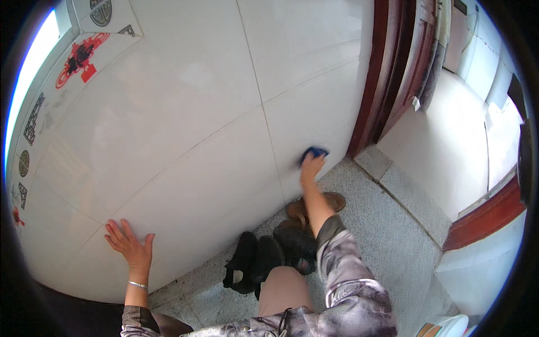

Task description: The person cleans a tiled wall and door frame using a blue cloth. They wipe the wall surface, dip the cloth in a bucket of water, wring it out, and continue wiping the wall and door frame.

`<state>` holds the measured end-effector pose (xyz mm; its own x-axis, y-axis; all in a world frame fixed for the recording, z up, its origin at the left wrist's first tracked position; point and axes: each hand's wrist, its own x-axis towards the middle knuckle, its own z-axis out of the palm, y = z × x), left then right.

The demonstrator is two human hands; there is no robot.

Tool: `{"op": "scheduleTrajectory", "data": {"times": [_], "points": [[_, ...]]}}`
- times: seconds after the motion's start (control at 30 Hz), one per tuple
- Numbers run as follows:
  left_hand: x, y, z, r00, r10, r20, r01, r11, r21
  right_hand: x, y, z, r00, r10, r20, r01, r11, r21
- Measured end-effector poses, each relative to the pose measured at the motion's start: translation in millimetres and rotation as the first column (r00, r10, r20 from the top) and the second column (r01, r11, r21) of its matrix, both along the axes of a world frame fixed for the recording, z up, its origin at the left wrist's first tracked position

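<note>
My right hand (313,165) presses a dark blue cloth (315,152) against the lower right part of a white tiled wall (202,126), near the dark red door frame. Hand and cloth are slightly blurred. My left hand (129,244), with a silver bracelet at the wrist, lies with spread fingers against the same wall at the lower left and holds nothing. Thin joint lines cross the glossy tiles between the two hands.
Black shoes (269,258) and brown sandals (334,202) stand on the speckled stone floor (374,219) along the wall's foot. A dark red door frame (372,84) and a doorway with a pale floor (446,139) are at the right. A white container (454,325) shows at the bottom right.
</note>
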<state>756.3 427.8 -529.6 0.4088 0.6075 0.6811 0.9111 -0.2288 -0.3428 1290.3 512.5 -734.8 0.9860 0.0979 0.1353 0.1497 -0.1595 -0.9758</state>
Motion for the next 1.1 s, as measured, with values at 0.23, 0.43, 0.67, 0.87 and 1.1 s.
{"op": "scheduleTrajectory", "data": {"times": [0.23, 0.43, 0.67, 0.87, 1.1], "points": [[-24, -12, -4, 0.996, 0.07, -0.047, -0.068, 0.997, 0.036, -134, -21, 121, 0.696, 0.304, 0.65, -0.445, 0.894, 0.059], [-15, -2, -2, 0.999, 0.019, -0.03, -0.018, 0.999, 0.034, -5, 9, 97, 0.982, 0.048, 0.185, -0.098, 0.957, 0.273], [-23, -9, 0, 0.998, 0.052, -0.037, -0.052, 0.999, 0.004, -145, -24, 203, 0.432, 0.133, 0.892, -0.502, 0.857, 0.115], [-15, -6, 0, 1.0, 0.015, 0.007, -0.015, 1.0, -0.008, -11, 7, 298, 0.781, -0.027, 0.624, -0.231, 0.915, 0.33], [-13, -10, 1, 1.0, -0.013, 0.012, 0.013, 1.0, -0.001, -78, -2, 389, 0.339, -0.123, 0.933, -0.416, 0.87, 0.266]]}}
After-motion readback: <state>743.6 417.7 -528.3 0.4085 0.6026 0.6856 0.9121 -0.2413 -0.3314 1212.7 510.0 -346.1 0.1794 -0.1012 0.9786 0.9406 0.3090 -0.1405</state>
